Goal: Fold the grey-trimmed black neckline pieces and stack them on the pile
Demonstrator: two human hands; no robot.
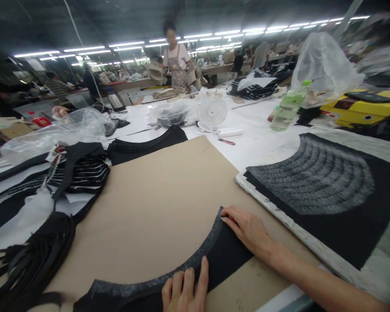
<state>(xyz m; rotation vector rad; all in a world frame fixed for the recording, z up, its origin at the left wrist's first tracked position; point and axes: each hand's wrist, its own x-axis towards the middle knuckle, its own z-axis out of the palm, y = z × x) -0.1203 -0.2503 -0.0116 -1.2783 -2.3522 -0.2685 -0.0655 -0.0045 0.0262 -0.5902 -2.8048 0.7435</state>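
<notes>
A black fabric piece [229, 258] with a curved edge lies on the tan board in front of me. A speckled grey band runs along that curve. My right hand [251, 234] pinches the piece at its upper right corner, thumb and fingers together. Lower down, my left hand [186, 291] rests on the fabric near the middle of the curve, index finger stretched out and the others slightly bent. The frame's bottom edge cuts off part of this hand. Under the fabric is the tan board [156, 203].
At right, overlapping black pieces with speckled grey edges [318, 182] lie on a white-edged board. Black strips [42, 255] heap at left; curved black pieces [146, 145] lie beyond the tan board. Farther back are a fan [212, 112], a bottle [290, 106] and a standing person [177, 60].
</notes>
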